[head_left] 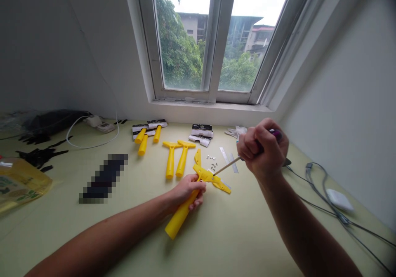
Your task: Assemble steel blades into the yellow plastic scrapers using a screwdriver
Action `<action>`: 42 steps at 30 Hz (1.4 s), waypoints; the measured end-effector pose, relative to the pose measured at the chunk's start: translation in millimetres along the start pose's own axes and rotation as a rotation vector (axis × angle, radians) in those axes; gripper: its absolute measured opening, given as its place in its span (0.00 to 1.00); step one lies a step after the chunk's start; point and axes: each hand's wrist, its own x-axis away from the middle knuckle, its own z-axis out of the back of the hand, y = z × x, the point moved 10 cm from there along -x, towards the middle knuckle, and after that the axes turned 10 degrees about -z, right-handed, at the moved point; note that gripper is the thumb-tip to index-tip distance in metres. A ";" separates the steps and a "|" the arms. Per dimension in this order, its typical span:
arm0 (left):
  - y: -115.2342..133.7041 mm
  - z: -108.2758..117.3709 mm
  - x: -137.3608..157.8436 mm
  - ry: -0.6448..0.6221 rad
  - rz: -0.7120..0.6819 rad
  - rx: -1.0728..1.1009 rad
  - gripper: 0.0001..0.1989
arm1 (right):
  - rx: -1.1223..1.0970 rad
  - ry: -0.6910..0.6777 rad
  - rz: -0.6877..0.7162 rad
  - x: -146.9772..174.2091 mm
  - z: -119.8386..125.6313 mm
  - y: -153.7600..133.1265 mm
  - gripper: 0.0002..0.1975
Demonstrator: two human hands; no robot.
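My left hand (189, 191) is closed around the upper handle of a yellow scraper (180, 218), whose head points away from me and to the right. In my right hand (262, 149) is a screwdriver (227, 166) with a dark purple grip. Its shaft slants down to the left, and its tip meets the scraper head at a screw spot. A strip of metal blade shows along the head's edge. Just beyond the head lie a loose yellow plastic piece (197, 157), small nuts (211, 158), screws (213, 166) and two flat metal blades (229, 160).
Two yellow scraper bodies (170, 161) lie farther back, with yellow handles (142, 145) and black-and-white packaging (201, 132) behind. A pixelated dark patch (105, 179) and a yellow bag (23, 182) are at left. Grey cables (324, 203) and a white box (339, 200) lie right.
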 end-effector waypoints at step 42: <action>-3.4 -1.2 -1.5 -0.033 -0.040 0.008 0.10 | 0.036 0.173 0.032 2.7 12.2 -1.8 0.16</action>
